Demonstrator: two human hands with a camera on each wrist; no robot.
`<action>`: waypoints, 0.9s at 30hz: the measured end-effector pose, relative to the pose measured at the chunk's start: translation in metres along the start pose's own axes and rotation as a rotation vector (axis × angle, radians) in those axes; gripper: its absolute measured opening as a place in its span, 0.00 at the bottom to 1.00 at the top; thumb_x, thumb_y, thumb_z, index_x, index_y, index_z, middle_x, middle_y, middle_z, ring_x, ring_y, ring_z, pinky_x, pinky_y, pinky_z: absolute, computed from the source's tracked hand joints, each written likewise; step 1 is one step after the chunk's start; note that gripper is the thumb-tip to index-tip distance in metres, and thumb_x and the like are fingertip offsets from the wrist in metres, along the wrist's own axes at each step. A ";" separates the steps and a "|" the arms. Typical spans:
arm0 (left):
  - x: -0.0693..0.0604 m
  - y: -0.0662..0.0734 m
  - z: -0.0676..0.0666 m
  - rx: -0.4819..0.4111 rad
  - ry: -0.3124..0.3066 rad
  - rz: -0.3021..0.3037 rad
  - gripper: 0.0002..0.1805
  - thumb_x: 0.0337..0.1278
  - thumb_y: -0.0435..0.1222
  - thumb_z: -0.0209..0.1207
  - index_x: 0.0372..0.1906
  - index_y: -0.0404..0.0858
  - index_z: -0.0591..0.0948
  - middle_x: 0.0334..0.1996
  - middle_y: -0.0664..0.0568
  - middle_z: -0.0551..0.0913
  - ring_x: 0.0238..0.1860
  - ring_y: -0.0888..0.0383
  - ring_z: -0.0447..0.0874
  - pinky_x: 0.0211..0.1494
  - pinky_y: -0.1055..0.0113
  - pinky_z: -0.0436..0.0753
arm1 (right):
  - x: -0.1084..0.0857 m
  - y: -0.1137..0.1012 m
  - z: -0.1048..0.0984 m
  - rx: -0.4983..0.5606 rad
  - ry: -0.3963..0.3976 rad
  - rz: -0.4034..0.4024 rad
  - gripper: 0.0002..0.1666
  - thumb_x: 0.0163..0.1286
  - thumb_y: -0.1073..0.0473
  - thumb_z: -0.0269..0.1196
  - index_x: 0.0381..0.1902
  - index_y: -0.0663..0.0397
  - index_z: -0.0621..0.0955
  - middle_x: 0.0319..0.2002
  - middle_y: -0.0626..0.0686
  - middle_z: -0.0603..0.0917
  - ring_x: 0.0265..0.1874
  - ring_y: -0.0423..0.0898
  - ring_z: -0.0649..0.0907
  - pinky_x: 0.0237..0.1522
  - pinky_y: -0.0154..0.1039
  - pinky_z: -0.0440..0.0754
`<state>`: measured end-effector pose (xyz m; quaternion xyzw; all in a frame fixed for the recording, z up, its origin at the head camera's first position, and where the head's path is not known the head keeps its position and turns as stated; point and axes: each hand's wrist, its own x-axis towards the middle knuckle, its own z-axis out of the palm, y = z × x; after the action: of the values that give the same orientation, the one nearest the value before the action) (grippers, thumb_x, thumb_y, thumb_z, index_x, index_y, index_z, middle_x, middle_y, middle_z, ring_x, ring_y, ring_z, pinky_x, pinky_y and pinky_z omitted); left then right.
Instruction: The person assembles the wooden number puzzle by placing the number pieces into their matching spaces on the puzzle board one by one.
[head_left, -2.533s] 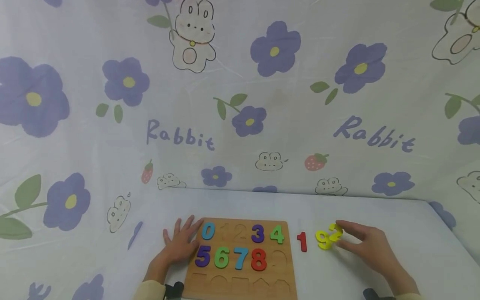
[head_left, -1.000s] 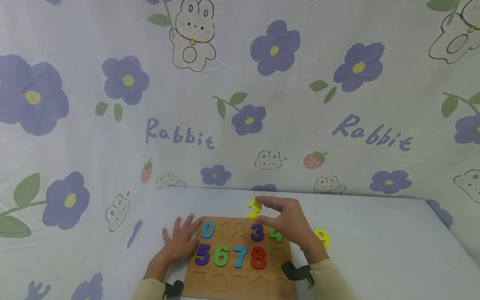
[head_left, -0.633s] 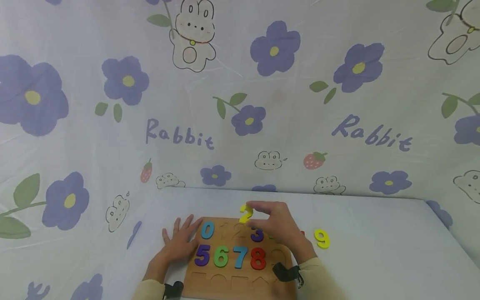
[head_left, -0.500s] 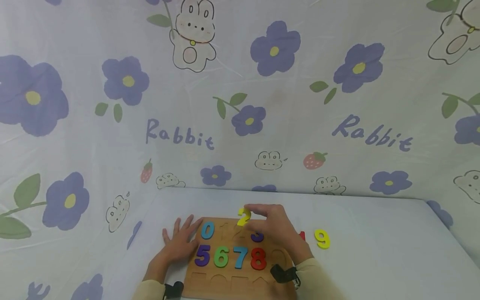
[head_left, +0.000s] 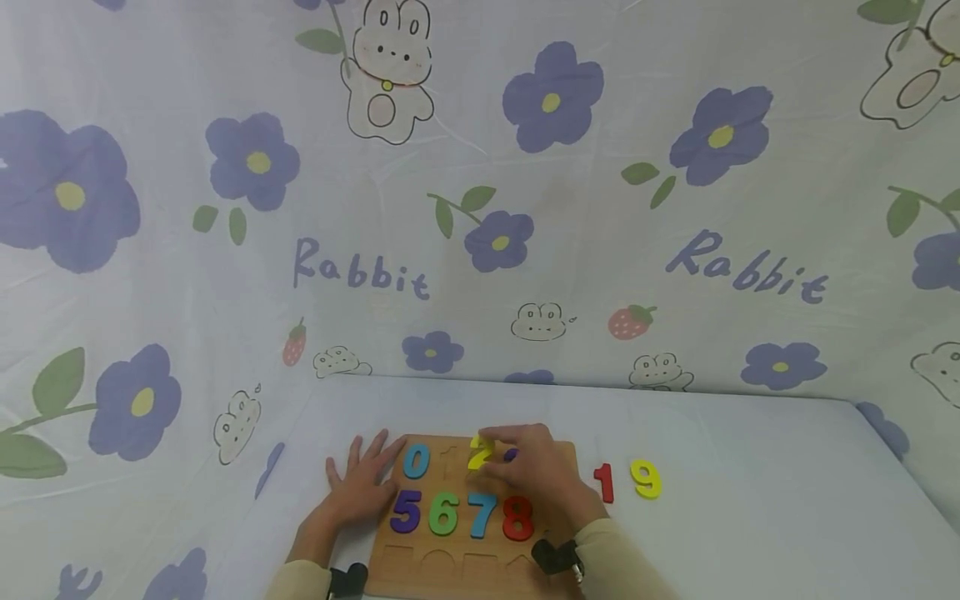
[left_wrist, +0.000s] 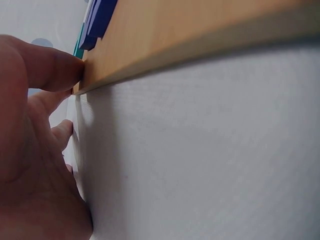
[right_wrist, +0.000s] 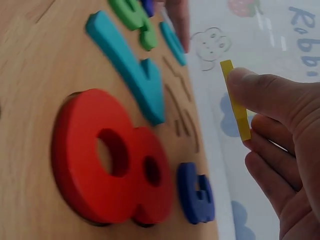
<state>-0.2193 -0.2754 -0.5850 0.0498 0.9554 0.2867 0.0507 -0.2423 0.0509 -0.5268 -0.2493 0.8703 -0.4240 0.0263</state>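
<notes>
My right hand pinches a yellow number 2 between thumb and fingers, at the upper row of a wooden number board. In the right wrist view the yellow 2 is edge-on, apart from the board's surface. My left hand lies spread at the board's left edge; its thumb touches the edge in the left wrist view. A blue 0, purple 5, green 6, blue 7 and red 8 sit on the board. The right hand covers most of the purple 3 and the 4.
A red 1 and a yellow 9 lie on the white table right of the board. Shape recesses run along the board's lower part. A curtain printed with flowers and rabbits hangs behind the table.
My right hand picked up the yellow 2 beside the 9, carried it left over the board, and has lowered it toward the upper row. My left hand has stayed in place.
</notes>
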 end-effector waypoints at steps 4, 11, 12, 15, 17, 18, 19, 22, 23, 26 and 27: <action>-0.002 0.002 -0.001 -0.003 0.004 0.001 0.40 0.69 0.39 0.56 0.86 0.49 0.67 0.89 0.38 0.55 0.88 0.23 0.33 0.76 0.16 0.19 | 0.001 0.004 0.007 -0.002 -0.030 0.034 0.30 0.69 0.56 0.78 0.68 0.51 0.87 0.63 0.52 0.91 0.57 0.53 0.88 0.61 0.53 0.91; -0.006 0.007 -0.004 -0.003 0.009 0.006 0.40 0.66 0.38 0.56 0.85 0.48 0.69 0.88 0.35 0.57 0.87 0.22 0.35 0.76 0.16 0.20 | 0.002 0.011 0.019 -0.053 -0.058 0.064 0.32 0.69 0.53 0.77 0.70 0.50 0.86 0.51 0.47 0.93 0.42 0.42 0.86 0.49 0.37 0.90; -0.006 0.007 -0.004 -0.002 0.005 0.003 0.40 0.66 0.38 0.57 0.85 0.49 0.69 0.88 0.35 0.57 0.87 0.22 0.34 0.76 0.16 0.20 | 0.003 0.012 0.020 -0.067 -0.059 0.056 0.32 0.70 0.54 0.77 0.70 0.50 0.86 0.51 0.47 0.93 0.41 0.41 0.86 0.49 0.37 0.90; -0.005 0.006 -0.003 0.001 -0.005 -0.012 0.40 0.68 0.39 0.56 0.86 0.50 0.67 0.89 0.38 0.55 0.88 0.24 0.32 0.76 0.18 0.18 | 0.003 0.015 0.024 -0.107 -0.060 0.042 0.32 0.70 0.54 0.77 0.70 0.51 0.86 0.53 0.47 0.93 0.42 0.40 0.86 0.52 0.40 0.91; -0.003 0.005 -0.001 0.003 -0.007 -0.015 0.40 0.69 0.39 0.56 0.86 0.49 0.67 0.89 0.38 0.54 0.88 0.24 0.32 0.76 0.17 0.18 | 0.004 0.016 0.026 -0.129 -0.060 0.038 0.32 0.70 0.54 0.78 0.70 0.51 0.86 0.55 0.48 0.93 0.44 0.41 0.86 0.55 0.43 0.91; -0.003 0.004 -0.001 0.006 -0.008 -0.020 0.40 0.69 0.39 0.56 0.86 0.49 0.67 0.89 0.39 0.54 0.88 0.24 0.31 0.76 0.18 0.18 | 0.004 0.016 0.026 -0.140 -0.058 0.039 0.32 0.70 0.54 0.78 0.70 0.51 0.86 0.55 0.48 0.93 0.44 0.41 0.86 0.56 0.44 0.91; -0.002 0.003 0.000 0.006 -0.005 -0.019 0.40 0.69 0.39 0.56 0.86 0.49 0.67 0.89 0.38 0.54 0.88 0.24 0.31 0.76 0.17 0.18 | 0.005 0.017 0.027 -0.154 -0.056 0.036 0.32 0.69 0.54 0.78 0.70 0.50 0.86 0.55 0.48 0.93 0.44 0.41 0.86 0.56 0.44 0.91; -0.002 0.003 0.000 0.009 -0.002 -0.019 0.40 0.69 0.39 0.56 0.86 0.48 0.67 0.89 0.38 0.54 0.88 0.23 0.31 0.76 0.17 0.18 | 0.006 0.016 0.029 -0.192 -0.050 0.018 0.31 0.69 0.53 0.78 0.68 0.50 0.87 0.54 0.48 0.93 0.44 0.43 0.86 0.56 0.44 0.91; -0.002 0.003 -0.001 0.008 -0.001 -0.018 0.40 0.69 0.39 0.56 0.86 0.48 0.67 0.89 0.38 0.54 0.88 0.23 0.32 0.76 0.17 0.18 | 0.007 0.015 0.029 -0.205 -0.049 0.011 0.31 0.69 0.53 0.79 0.68 0.50 0.87 0.54 0.48 0.93 0.43 0.43 0.86 0.55 0.44 0.91; -0.003 0.004 -0.001 0.013 -0.003 -0.016 0.40 0.68 0.40 0.56 0.86 0.49 0.67 0.89 0.38 0.54 0.88 0.24 0.32 0.76 0.17 0.19 | 0.008 0.013 0.029 -0.230 -0.045 -0.011 0.30 0.68 0.54 0.79 0.66 0.51 0.88 0.52 0.48 0.94 0.41 0.44 0.86 0.52 0.41 0.91; -0.003 0.004 -0.001 0.015 -0.001 -0.015 0.40 0.68 0.40 0.56 0.86 0.49 0.67 0.89 0.38 0.54 0.88 0.24 0.32 0.76 0.17 0.19 | 0.008 0.013 0.030 -0.237 -0.044 -0.018 0.29 0.68 0.54 0.79 0.65 0.51 0.89 0.50 0.48 0.94 0.41 0.44 0.85 0.51 0.41 0.90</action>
<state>-0.2161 -0.2732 -0.5818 0.0431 0.9578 0.2793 0.0531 -0.2467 0.0326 -0.5542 -0.2679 0.9112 -0.3127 0.0119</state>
